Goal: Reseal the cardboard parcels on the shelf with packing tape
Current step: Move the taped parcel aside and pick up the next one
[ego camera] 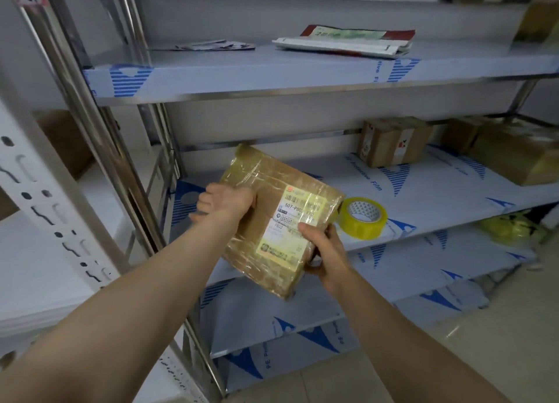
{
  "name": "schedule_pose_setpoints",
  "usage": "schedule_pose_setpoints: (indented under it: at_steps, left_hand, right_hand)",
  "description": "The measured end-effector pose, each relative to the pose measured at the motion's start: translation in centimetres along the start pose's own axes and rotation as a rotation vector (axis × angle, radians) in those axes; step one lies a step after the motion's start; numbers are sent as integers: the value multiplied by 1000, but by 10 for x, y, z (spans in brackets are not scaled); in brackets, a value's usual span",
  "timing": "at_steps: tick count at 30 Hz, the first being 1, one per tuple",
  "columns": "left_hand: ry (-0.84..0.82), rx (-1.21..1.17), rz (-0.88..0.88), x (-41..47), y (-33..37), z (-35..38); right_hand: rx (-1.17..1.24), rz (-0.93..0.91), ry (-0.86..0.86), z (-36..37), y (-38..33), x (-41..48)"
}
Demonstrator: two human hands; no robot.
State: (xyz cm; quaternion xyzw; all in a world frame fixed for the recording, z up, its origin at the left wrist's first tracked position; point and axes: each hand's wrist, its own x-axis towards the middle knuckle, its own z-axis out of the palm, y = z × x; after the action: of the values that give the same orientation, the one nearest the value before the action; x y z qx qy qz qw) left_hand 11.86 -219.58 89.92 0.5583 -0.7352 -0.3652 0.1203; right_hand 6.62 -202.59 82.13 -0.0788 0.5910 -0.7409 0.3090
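Note:
A flat cardboard parcel (272, 200) wrapped in shiny clear tape, with a white and yellow shipping label, is held tilted in front of the middle shelf (423, 197). My left hand (225, 200) grips its left edge, fingers curled behind it. My right hand (325, 251) holds its lower right edge, thumb on the label. A roll of yellowish packing tape (363, 218) lies flat on the shelf just right of the parcel.
Two more cardboard boxes, one (393, 141) with tape marks and a larger one (520, 154), stand at the back right of the same shelf. Flat mail bags (344, 41) lie on the shelf above. Steel uprights (145, 173) stand at left. A yellow bag (511, 225) sits lower right.

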Motion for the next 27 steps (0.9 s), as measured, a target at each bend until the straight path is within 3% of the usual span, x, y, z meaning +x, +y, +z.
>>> schedule_pose_setpoints:
  at_steps: [4,11,18,20,23,25,27]
  left_hand:
    - [-27,116,38,-2,3,7]
    - [-18,294,112,4,-7,24]
    - [21,548,317,6,-23,32]
    - [7,602,379,5,-29,37]
    - [-6,635,451,4,-36,40]
    - [21,651,486,3,-36,37]
    - [49,663,527,5,-33,33]
  right_hand:
    - [-15,112,34,-6,-9,14]
    - [-38,313,-56,-9,-20,21]
    - [-192,266,-39,-13,-40,60]
    - [-317,179,-39,-6,-44,72]
    - [-1060,-239,13,2,-51,78]
    - [-1263,-530,-136,14,-58,80]
    - [-1366,-573,-327,29,-61,90]
